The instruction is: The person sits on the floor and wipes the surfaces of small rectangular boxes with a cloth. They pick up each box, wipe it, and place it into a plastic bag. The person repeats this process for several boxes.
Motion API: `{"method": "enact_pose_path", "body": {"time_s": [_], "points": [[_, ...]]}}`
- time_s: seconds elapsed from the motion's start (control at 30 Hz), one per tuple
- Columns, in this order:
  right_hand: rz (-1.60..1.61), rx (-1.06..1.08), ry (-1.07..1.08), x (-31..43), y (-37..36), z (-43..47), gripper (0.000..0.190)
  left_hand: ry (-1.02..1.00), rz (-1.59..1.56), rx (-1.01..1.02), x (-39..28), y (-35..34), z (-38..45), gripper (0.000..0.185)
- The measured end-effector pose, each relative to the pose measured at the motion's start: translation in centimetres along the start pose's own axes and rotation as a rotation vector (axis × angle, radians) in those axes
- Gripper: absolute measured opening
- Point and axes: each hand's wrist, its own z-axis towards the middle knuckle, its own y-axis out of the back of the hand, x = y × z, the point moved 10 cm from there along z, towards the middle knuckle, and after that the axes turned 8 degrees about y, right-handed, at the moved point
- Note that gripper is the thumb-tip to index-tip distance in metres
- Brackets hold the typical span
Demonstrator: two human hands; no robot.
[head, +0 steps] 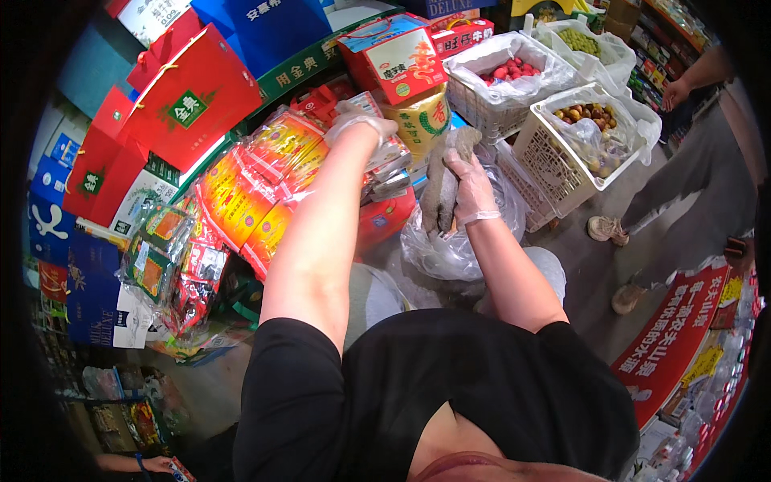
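Observation:
My left hand (360, 125), in a clear plastic glove, rests on a pile of small packaged boxes (387, 153). Its fingertips are not clear enough to show whether it grips one. A grey cloth (438, 190) hangs from my right hand (473, 188), also gloved, with the fingers closed around it. Beneath the cloth is a clear plastic bag (443, 256) on the floor. Orange and yellow packs in plastic wrap (250, 193) lie left of my left hand. Between my hands stands a golden sack (420, 117), with a red gift box (394, 60) on top.
White plastic crates hold red fruit (511, 70), green grapes (579, 43) and brownish fruit (587, 115). Red gift bags (193, 99) stand at the left. A person's leg (680, 156) is at the right, near bottled water (714, 385). Another person's hand (158, 464) holds a small pack.

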Motion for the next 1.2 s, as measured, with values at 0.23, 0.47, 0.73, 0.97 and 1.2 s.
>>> {"method": "enact_pose_path", "body": {"time_s": [0.23, 0.47, 0.73, 0.97, 1.2], "points": [[0.119, -0.049, 0.075, 3.6, -0.6, 0.1, 0.047, -0.215, -0.715, 0.308, 0.0, -0.2, 1.0, 0.093], [0.252, -0.076, -0.089, 1.6, -2.9, -1.8, 0.043, -0.738, -1.17, 0.452, -1.5, -2.1, -9.8, 0.096], [0.196, -0.099, 0.131, 9.4, 4.0, 0.4, 0.034, -0.938, -0.718, 0.265, -6.8, -7.2, -16.8, 0.082], [0.104, -0.357, 0.362, 16.7, 13.7, -0.4, 0.032, -0.577, -1.026, 1.069, -11.0, -24.2, -12.5, 0.05], [0.064, -0.472, 0.152, 13.1, 17.9, -0.6, 0.04, 0.149, -0.649, 1.257, -6.7, -43.4, -8.2, 0.032]]}}
